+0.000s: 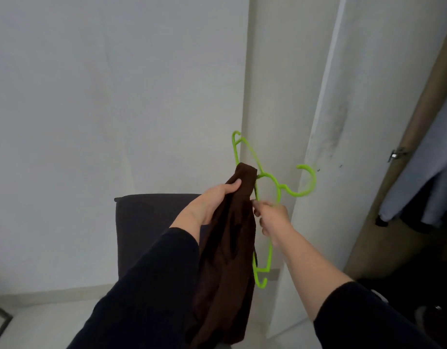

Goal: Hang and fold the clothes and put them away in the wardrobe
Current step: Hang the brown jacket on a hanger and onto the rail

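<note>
Raised at mid-frame against a pale grey-white wall (104, 96): a bright lime-green plastic clothes hanger (269, 177), turned on its side so that its hook (308, 181) points right and one notched shoulder end points up, the other down. Draped through its frame and hanging down: a dark brown soft fabric garment (230, 260), its folded top edge poking up just beside the hanger's neck, its long body trailing down to the bottom edge of the view.

Left hand (213, 201), coming out of a black long sleeve (147, 293): thumb and fingers curled round the upper part of the brown garment, thumb lying across the cloth near the fold. Right hand (271, 217), forearm bare below a pushed-up black sleeve (373, 318): fingers curled in around the hanger's lower arm, thumb tip meeting the garment's edge at the green bar; exact finger placement partly hidden behind the hand itself.

Behind the left forearm, standing against the wall: a dark, near-black upholstered chair back (142, 222). At right, a tan wooden wardrobe door edge (403, 157) slanting up, with a small metal hinge (396, 154) on it. Past that edge, inside the wardrobe: a pale grey-blue garment (429, 180) hanging, darker clothing beneath it. Bottom left: a strip of light floor (41, 313) and a dark frame corner at the very edge.
</note>
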The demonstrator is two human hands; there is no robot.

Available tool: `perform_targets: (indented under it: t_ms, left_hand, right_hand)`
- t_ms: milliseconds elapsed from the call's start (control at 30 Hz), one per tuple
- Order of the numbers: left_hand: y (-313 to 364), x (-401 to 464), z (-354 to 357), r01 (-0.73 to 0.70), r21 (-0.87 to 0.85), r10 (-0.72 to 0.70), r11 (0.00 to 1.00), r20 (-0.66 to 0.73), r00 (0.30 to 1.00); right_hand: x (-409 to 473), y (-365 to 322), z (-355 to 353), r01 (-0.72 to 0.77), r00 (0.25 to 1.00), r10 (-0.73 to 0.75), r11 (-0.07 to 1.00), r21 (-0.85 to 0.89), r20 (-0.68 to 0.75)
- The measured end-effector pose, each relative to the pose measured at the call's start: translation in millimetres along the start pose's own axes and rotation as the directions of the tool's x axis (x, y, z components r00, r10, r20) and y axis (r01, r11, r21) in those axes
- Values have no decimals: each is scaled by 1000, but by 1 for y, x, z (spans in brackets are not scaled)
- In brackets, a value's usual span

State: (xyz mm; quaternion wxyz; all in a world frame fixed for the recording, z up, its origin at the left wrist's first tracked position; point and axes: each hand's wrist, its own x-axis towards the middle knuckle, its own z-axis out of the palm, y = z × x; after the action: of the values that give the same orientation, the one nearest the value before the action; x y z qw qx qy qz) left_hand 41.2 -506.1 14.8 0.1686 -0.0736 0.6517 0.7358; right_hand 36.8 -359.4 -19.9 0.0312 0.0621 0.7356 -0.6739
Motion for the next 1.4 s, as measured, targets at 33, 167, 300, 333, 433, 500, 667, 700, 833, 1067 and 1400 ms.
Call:
perform_targets:
  t_ms: [33,167,300,333,433,500,667,700,833,1067,1400]
  left_hand:
    - [2,0,15,1,7,-1,1000,-13,1000]
    - [15,10,64,-110,256,153,960,-154,976]
    - [22,7,112,-208,417,293,885,-151,944]
    - [22,6,123,-245,495,344,834,-119,932]
    - [25,6,159,-247,756,478,606,-98,873]
    - [31,8,182,-255,799,546,545,-107,831]
    - [50,7,218,-307,695,609,650,-236,757]
    - [53,7,223,-302,670,598,678,-265,756]
    - [57,0,244,-300,648,548,700,-218,808]
    - [50,-7,287,-410,643,495,647,54,867]
    - [42,-44,323,-490,747,480,450,260,838]
  right_hand:
    - [-2,-1,-12,23,999,-24,1000,-15,-30]
    - [-12,-8,-72,53,989,-69,991,-125,-129]
    - [-30,-15,-143,41,980,-69,987,-152,-187]
    - [-36,-16,-159,38,979,-72,984,-175,-191]
    - [-56,-19,-202,35,966,-94,971,-238,-242]
    - [-69,-15,-230,47,954,-131,953,-299,-269]
    - [-107,2,-299,39,932,-187,903,-427,-312]
    - [-115,5,-311,31,930,-184,902,-431,-318]
    - [-138,14,-349,8,947,-156,885,-466,-279]
    - [-152,17,-381,56,959,-206,813,-579,-197]
    - [-162,-23,-387,116,963,-244,753,-647,-112]
